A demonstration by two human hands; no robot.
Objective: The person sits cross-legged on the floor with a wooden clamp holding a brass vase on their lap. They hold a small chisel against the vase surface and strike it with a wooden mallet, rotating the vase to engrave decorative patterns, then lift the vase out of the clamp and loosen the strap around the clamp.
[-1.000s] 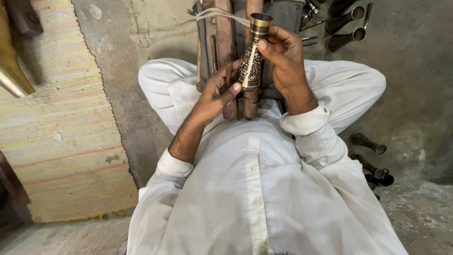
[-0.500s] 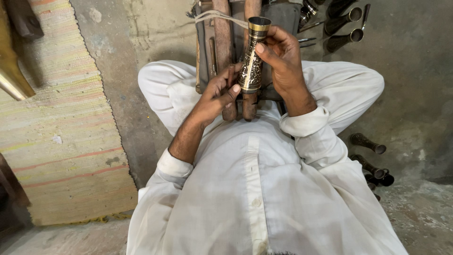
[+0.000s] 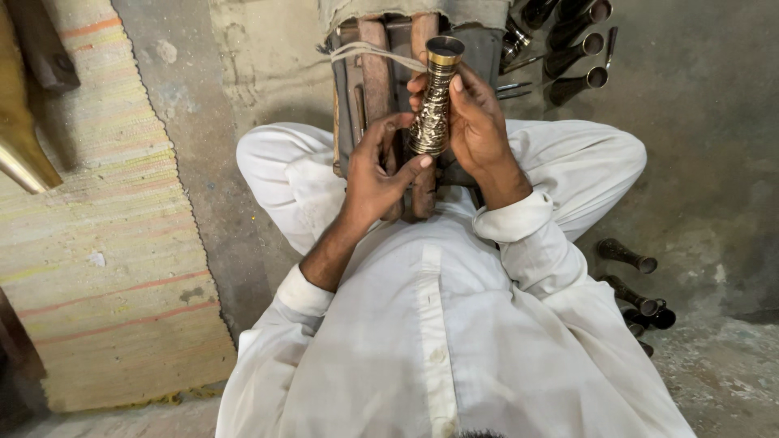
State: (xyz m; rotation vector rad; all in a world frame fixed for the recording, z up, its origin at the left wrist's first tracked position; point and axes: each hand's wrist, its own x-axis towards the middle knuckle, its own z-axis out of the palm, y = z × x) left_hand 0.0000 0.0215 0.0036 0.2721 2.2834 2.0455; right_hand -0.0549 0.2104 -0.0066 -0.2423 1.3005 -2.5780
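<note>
The right hand (image 3: 475, 122) has slid slightly lower on the engraved brass vase (image 3: 434, 101); the left hand's (image 3: 377, 170) thumb seems closer to its base.
</note>
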